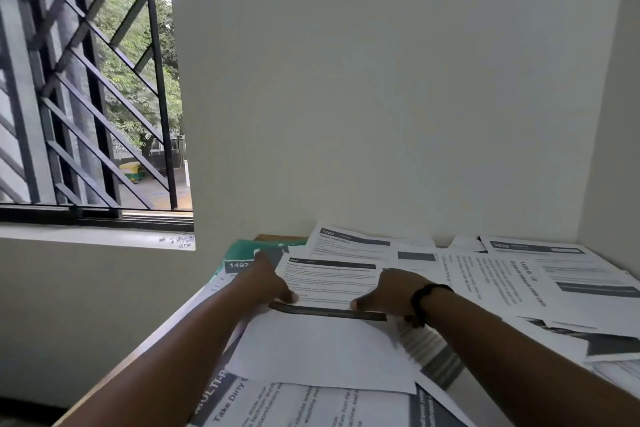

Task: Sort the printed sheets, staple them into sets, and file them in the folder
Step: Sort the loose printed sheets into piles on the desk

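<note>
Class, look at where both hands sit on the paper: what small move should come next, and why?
Probably lift the sheet clear and lay it on a matching pile. The left hand and right hand already pinch its near corners, and loose printed sheets cover the table unsorted, so sorting seems unfinished.

The green folder (pixel 242 248) lies mostly buried under printed sheets (pixel 349 243) (only a corner shows); small print is blurred, and the bottom edge crops the nearest pages (pixel 277 406).
</note>
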A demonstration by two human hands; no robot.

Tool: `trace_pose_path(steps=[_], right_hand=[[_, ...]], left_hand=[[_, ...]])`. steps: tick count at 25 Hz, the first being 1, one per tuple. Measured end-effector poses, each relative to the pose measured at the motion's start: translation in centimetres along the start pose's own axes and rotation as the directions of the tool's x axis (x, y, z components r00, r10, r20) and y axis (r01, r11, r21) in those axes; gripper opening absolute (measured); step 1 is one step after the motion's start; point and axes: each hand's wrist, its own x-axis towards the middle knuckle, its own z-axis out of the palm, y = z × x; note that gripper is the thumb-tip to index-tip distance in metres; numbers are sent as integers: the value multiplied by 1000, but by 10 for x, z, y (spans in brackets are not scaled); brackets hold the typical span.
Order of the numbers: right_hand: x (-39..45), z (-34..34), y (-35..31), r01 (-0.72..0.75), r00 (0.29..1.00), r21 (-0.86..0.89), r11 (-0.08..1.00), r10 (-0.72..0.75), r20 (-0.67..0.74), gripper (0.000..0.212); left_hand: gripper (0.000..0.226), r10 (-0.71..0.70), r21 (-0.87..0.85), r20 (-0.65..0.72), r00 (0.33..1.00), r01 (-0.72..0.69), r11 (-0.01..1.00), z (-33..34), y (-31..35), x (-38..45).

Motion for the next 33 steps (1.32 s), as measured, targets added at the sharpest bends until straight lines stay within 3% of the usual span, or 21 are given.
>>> trace_pose_path(steps=[4,7,9,11,13,15,16,18,19,21,22,28,30,33], right_hand=[[6,-20,13,-150,989,214,965,144,44,48],[14,-30,26,-202,978,343,918,206,23,35],[20,-34,31,-212,972,451,867,234,5,21],[24,-33,35,-213,968,493,844,251,-11,10],[34,-26,37,-182,975,380,907,218,-52,9],[37,-13,33,-116,974,248,962,159,-163,15],[35,-5,33,-85,974,215,973,127,-189,28],[33,9,30,-185,956,95,978,202,-212,71],[34,18,31,-221,945,6,975,216,-245,74],[32,24,28,-229,937,-103,968,191,-293,48],[32,23,28,-228,937,-78,971,197,-290,41],[42,12,40,-270,943,224,936,305,-135,55],[45,10,47,-212,935,344,915,292,-201,37],[50,6,56,-81,909,470,879,259,-326,36]], left_hand=[[22,7,-168,-49,999,-15,986,-19,-3,12],[10,36,-378,-162,986,-95,921,-37,8,14],[5,35,-568,-256,966,-180,803,-52,16,13],[5,-23,-780,-276,961,-210,589,-64,21,14],[10,-102,-880,-245,964,-177,441,-61,13,21],[14,-155,-880,-215,964,-122,458,-45,-1,29],[15,-176,-870,-203,963,-95,483,-36,-8,34],[15,-189,-838,-192,963,-60,542,-25,-15,40],[15,-185,-828,-193,964,-58,558,-23,-16,41],[14,-157,-807,-217,964,-86,584,-19,-16,43],[12,-144,-785,-238,961,-103,610,-18,-15,42],[12,-115,-742,-263,958,-125,659,-11,-17,44],[13,-113,-743,-258,959,-122,658,-10,-18,45],[11,-95,-734,-253,963,-127,667,-11,-18,41]])
